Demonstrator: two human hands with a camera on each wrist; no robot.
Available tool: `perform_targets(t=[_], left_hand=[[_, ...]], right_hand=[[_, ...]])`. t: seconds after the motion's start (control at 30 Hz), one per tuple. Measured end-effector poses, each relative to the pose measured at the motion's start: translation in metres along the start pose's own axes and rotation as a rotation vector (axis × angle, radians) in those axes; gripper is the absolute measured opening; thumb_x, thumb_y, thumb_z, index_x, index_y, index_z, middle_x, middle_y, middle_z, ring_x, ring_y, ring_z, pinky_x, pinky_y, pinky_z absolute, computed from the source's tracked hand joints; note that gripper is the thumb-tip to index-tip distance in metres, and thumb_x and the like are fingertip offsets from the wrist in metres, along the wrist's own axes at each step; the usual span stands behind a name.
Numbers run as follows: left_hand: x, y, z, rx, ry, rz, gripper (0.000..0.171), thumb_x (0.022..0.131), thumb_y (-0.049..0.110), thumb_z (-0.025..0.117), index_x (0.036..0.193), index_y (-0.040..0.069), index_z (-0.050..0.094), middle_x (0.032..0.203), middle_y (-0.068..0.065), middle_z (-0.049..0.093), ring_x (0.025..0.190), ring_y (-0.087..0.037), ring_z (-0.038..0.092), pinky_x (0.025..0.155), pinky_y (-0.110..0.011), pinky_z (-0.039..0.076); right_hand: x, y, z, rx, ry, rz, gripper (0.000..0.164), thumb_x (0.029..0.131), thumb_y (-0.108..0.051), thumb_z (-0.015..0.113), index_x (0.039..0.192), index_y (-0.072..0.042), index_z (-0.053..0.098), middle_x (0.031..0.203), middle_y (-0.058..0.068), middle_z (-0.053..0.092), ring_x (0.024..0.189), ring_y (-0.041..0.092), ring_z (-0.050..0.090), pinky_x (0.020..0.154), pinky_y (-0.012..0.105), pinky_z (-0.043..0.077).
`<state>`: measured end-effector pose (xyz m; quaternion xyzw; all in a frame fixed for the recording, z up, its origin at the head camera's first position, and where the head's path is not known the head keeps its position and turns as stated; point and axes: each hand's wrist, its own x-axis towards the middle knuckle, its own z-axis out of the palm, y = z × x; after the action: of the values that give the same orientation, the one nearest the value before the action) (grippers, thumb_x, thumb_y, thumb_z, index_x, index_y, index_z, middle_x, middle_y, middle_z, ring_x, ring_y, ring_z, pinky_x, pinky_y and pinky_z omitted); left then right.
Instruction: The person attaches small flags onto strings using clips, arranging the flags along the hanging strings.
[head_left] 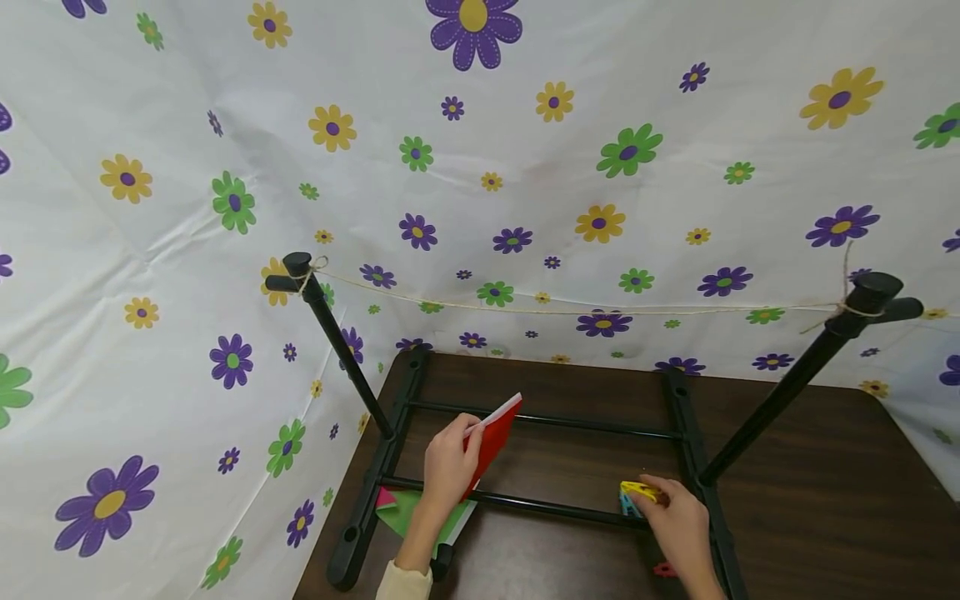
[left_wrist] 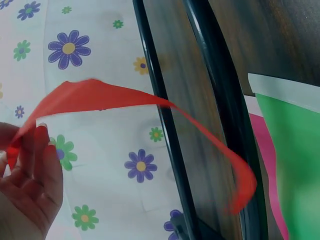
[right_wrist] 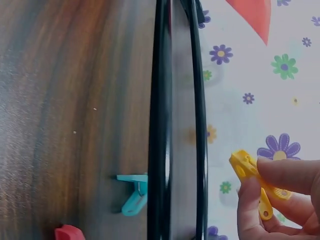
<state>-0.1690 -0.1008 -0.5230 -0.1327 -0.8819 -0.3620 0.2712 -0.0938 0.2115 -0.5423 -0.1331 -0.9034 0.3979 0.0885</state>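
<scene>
My left hand (head_left: pixel 448 467) pinches a red pennant (head_left: pixel 497 437) by its white-edged side, above the rack's lower bars. In the left wrist view the red cloth (left_wrist: pixel 95 95) arches away from the fingers, its tip hanging over a black bar. Between thumb and fingers, my right hand (head_left: pixel 684 523) holds a yellow clothespin (right_wrist: pixel 243 165) near the right side of the frame. A teal clothespin (right_wrist: pixel 135 198) lies on the table by the front bar, and part of a red clothespin (right_wrist: pixel 69 233) shows nearby. A green pennant (left_wrist: pixel 300 155) overlaps a pink one (left_wrist: pixel 267 160) at the left.
A black frame stands on the dark wooden table (head_left: pixel 817 492), with a left post (head_left: pixel 341 358) and a right post (head_left: pixel 787 392). Thin twine (head_left: pixel 525 311) is tied between their tops. Two crossbars run low between the feet. A flower-printed sheet (head_left: pixel 187 108) hangs behind.
</scene>
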Motion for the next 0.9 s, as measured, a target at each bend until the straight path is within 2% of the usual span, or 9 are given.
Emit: perform_targets(t=[0.2,0.37,0.47,0.57,0.73,0.9], left_hand=[[0.003,0.002,0.004,0.031,-0.059,-0.012,0.006,0.093,0.01,0.074,0.097,0.009,0.07,0.09,-0.009,0.075,0.07,-0.023,0.069,0.066,-0.043,0.061],[0.006,0.004,0.006,0.061,-0.062,0.012,0.011,0.09,0.015,0.081,0.093,0.011,0.071,0.084,-0.007,0.074,0.069,-0.021,0.066,0.061,-0.039,0.058],[0.008,0.006,0.007,0.054,-0.04,0.039,0.012,0.088,0.017,0.083,0.09,0.013,0.072,0.085,-0.004,0.073,0.073,-0.019,0.065,0.063,-0.038,0.057],[0.011,0.008,0.007,0.038,-0.023,0.07,0.011,0.089,0.016,0.082,0.09,0.012,0.072,0.086,-0.003,0.073,0.076,-0.019,0.063,0.065,-0.038,0.058],[0.014,0.013,0.007,0.017,-0.033,0.082,0.006,0.095,0.014,0.075,0.093,0.009,0.072,0.086,-0.005,0.072,0.075,-0.02,0.063,0.066,-0.038,0.059],[0.016,0.019,0.006,-0.006,-0.06,0.075,0.006,0.098,0.012,0.071,0.099,0.006,0.072,0.089,-0.009,0.074,0.076,-0.022,0.066,0.067,-0.041,0.06]], right_hand=[[0.004,-0.006,-0.008,0.016,-0.034,0.004,0.041,0.091,-0.008,0.079,0.125,0.011,0.067,0.103,0.028,0.072,0.08,0.029,0.069,0.055,0.025,0.047],[0.007,-0.01,-0.013,0.01,-0.013,-0.103,0.04,0.095,-0.018,0.078,0.12,0.011,0.068,0.091,0.021,0.075,0.07,0.021,0.067,0.05,0.026,0.043],[0.009,-0.013,-0.015,0.004,0.016,-0.158,0.037,0.096,-0.02,0.077,0.117,0.009,0.07,0.082,0.013,0.072,0.063,0.016,0.059,0.049,0.026,0.04],[0.011,-0.017,-0.016,0.001,0.044,-0.193,0.035,0.094,-0.02,0.079,0.116,0.007,0.07,0.081,0.009,0.07,0.064,0.015,0.057,0.051,0.024,0.043],[0.013,-0.022,-0.019,0.03,0.088,-0.231,0.04,0.088,-0.014,0.085,0.118,0.006,0.067,0.09,0.012,0.072,0.075,0.02,0.067,0.061,0.02,0.052],[0.014,-0.025,-0.021,0.06,0.141,-0.232,0.036,0.085,-0.011,0.087,0.111,0.004,0.068,0.087,0.007,0.07,0.074,0.008,0.063,0.063,0.014,0.05]])
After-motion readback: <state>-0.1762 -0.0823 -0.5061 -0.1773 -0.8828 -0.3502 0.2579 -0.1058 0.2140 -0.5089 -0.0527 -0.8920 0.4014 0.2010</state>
